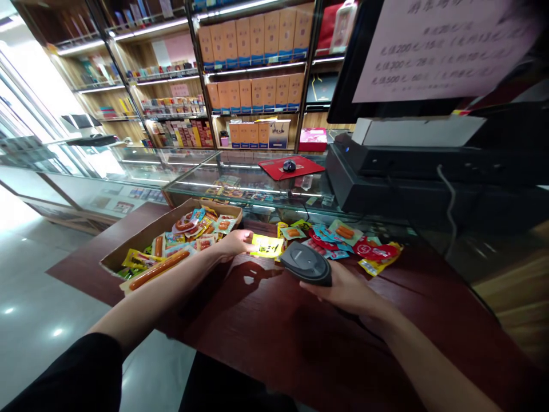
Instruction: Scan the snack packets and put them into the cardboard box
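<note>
Between the fingers of my left hand (235,244) is a small yellow snack packet (266,246), brightly lit, with dark print on it. My right hand (338,286) is wrapped round the handle of a dark grey barcode scanner (306,263). The scanner's head points left at the packet, close to its right edge. Left of the packet, a cardboard box (146,236) holds many packaged sausages and snacks, among them a long sausage pack (160,269) near my left forearm. Behind the scanner lies a loose row of snack packets (343,232) in several colours.
All this stands on a dark red wooden counter (257,326). Behind it is a glass display case (193,174) with a red mouse pad (270,167) and a mouse (289,165). A monitor with a paper sign (437,51) stands at right. Shelves of orange boxes (257,37) line the back.
</note>
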Demonstrator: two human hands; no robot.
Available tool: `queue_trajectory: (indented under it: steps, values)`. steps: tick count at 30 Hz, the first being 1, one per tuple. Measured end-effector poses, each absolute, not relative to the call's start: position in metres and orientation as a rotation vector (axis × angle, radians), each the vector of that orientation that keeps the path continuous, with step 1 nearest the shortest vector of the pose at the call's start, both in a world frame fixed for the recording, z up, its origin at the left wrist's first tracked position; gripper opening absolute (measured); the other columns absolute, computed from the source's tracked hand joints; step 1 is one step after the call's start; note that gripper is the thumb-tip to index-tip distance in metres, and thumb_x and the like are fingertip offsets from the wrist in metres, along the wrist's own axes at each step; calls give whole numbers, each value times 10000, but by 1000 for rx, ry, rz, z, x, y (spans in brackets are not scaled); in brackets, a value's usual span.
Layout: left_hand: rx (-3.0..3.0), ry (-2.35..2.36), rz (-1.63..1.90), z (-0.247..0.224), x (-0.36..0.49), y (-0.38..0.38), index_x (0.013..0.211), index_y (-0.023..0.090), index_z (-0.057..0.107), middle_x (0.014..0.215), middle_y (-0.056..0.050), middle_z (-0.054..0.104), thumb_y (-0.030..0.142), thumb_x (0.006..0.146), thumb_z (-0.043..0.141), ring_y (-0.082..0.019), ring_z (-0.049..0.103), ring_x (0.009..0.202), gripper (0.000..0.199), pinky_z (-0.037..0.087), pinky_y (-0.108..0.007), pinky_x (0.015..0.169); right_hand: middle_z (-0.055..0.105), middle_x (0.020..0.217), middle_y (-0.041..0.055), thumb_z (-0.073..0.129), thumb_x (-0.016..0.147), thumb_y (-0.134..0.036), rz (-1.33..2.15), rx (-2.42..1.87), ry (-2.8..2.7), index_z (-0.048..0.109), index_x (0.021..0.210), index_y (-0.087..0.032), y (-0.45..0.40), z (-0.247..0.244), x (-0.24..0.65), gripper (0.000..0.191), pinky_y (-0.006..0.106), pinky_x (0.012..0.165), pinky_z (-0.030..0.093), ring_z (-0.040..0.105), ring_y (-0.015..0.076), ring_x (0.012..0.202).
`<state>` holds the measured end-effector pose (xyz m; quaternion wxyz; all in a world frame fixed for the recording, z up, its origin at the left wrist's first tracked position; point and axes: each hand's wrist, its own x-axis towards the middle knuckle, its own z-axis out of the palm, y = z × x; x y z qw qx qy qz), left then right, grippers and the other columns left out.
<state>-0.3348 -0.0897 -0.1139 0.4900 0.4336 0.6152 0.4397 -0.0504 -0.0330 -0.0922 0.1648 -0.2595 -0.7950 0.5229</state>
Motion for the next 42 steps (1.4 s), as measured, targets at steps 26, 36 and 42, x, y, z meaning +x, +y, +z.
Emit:
queue_trajectory:
  steps: [26,36,42]
  values:
    - [986,1745,1356,1,-457,-224,966,124,667,890,-74,723,320,623,837,-164,701,789,430,577,-304,773,559,514,-23,691,709,-562,1561,-866,-2324,513,834,-190,-35,-91,-52,431,230,421,382,497,116,427]
    - [1135,1660,1229,-31,-390,-174,889,120,677,815,-47,698,347,569,850,-164,677,757,429,587,-323,714,565,516,-7,677,751,-521,1408,-826,-2357,530,724,-181,-18,-81,-39,372,241,440,407,511,118,436]
    - [1419,1592,907,-96,-319,-80,853,125,670,768,-38,694,364,583,816,-140,654,682,389,538,-265,662,546,498,-15,662,763,-539,1410,-894,-2222,577,715,-176,6,-82,-21,376,253,418,405,490,120,409]
